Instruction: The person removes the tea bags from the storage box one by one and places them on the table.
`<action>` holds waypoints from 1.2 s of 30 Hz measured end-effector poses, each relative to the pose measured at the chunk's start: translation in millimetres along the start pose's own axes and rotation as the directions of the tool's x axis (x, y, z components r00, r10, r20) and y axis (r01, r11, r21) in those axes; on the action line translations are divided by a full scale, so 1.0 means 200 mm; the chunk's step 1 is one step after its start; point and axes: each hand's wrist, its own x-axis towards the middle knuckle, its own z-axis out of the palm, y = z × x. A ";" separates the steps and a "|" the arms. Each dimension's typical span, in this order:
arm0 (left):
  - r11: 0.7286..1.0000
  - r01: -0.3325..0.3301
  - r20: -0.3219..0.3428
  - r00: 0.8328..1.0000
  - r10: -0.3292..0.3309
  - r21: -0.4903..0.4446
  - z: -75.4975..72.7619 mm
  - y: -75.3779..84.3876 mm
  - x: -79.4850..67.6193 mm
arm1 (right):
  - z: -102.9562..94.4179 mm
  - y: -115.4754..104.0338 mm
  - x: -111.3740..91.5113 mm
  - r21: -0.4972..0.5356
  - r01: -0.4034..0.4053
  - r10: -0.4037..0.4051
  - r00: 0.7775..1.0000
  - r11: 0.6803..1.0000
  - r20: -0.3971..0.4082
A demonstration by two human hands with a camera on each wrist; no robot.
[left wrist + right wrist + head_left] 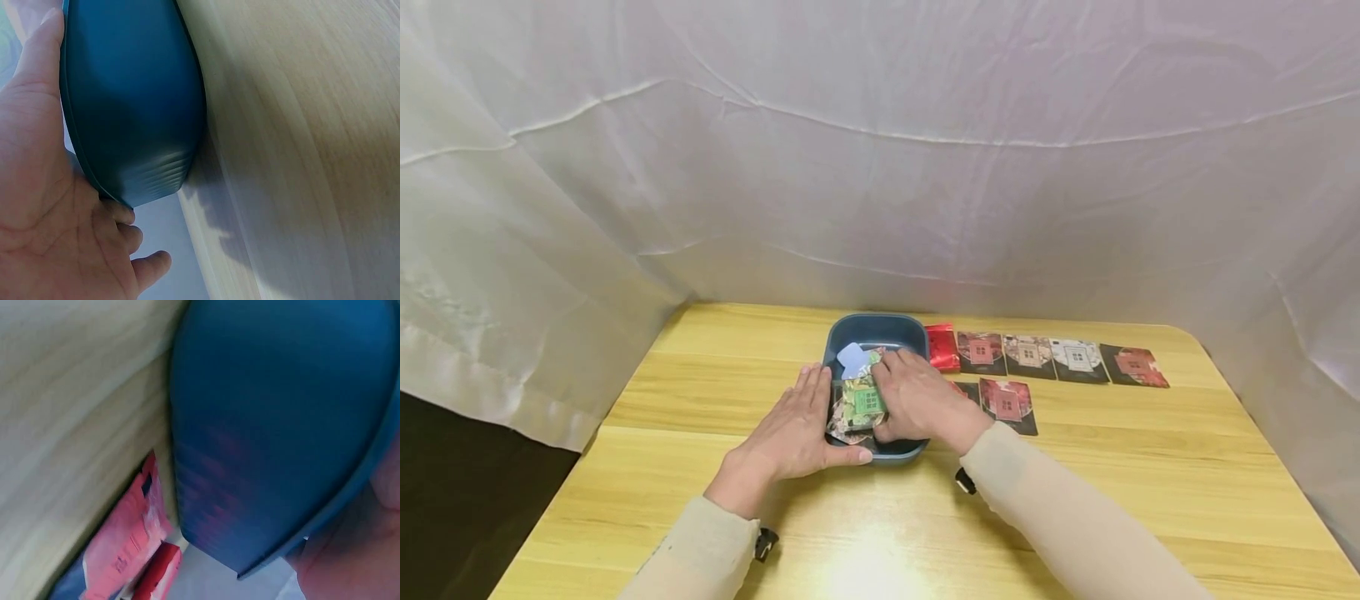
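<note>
Green packet point(867, 402) is gripped by right hand point(917, 400) in blue bin point(877, 323) near back edge of desk point(1120, 475), left of that hand's fingers. Bin's left rim is touched by straight-fingered left hand point(793, 425).

The dark blue, rounded rectangular bin point(880, 328) stands near the back edge of the pale wooden table point(1075, 483), left of that edge's middle. In the bin, the green-labelled square packet point(867, 401) lies left of the right hand point(917, 400) and before the light-blue flat piece point(852, 359). The left hand point(790, 433) rests along the bin's left and front rim. Just right of the bin, the red shiny packet point(942, 348) begins a row; four flat picture-printed square packets point(1078, 361) continue it toward the table's back right corner. Before them lie two dark-and-red packets point(1008, 406), side by side. The pale cloth point(880, 208) hangs behind the table.
</note>
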 end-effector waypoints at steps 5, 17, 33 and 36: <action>1.000 0.005 0.009 1.000 -0.005 -0.002 0.00 0.00 0.00 | -0.03 0.02 -0.01 0.012 -0.013 0.013 1.000 1.000 -0.005; 1.000 0.021 0.015 1.000 -0.021 0.002 0.00 0.00 0.00 | -0.13 0.12 -0.11 0.056 -0.028 0.032 0.996 0.998 -0.086; 1.000 0.020 0.002 1.000 -0.020 0.000 0.00 0.01 -0.01 | -0.14 0.34 -0.33 0.143 -0.076 0.101 0.979 0.987 -0.179; 1.000 0.021 0.002 1.000 -0.021 0.001 0.00 0.00 0.00 | -0.14 0.39 -0.38 0.159 -0.092 0.121 0.976 0.983 -0.184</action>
